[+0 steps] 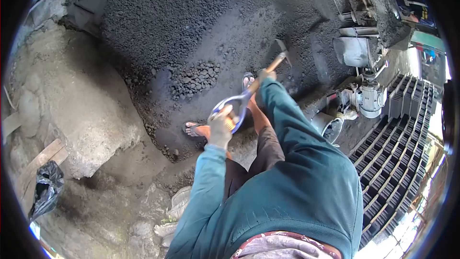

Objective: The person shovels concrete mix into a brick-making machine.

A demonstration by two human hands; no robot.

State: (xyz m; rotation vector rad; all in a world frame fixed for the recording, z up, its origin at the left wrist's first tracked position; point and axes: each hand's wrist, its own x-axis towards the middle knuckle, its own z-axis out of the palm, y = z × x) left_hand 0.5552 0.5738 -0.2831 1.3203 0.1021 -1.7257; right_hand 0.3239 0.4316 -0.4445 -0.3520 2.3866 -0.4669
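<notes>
A shovel with a wooden shaft (pixel 275 62) and a blue D-shaped handle (pixel 243 100) slants across in front of my legs. My left hand (pixel 221 127) is wrapped round the grip of that handle. Further along, my right hand (pixel 266 75) is closed on the shaft. The metal blade (pixel 283 52) points away to the upper right, slightly blurred, over the dark floor. Beyond my feet lies a large heap of dark, damp-looking granular material (pixel 153 24). A small pile of coarser lumps (pixel 196 79) sits at its near edge.
My sandalled feet (pixel 194 128) stand on the grey floor. A big pale mound (pixel 86 100) rises at left, with a black plastic bag (pixel 47 187) near it. At right are a motor (pixel 370 100), other machine parts and stacked rows of dark blocks (pixel 393 163).
</notes>
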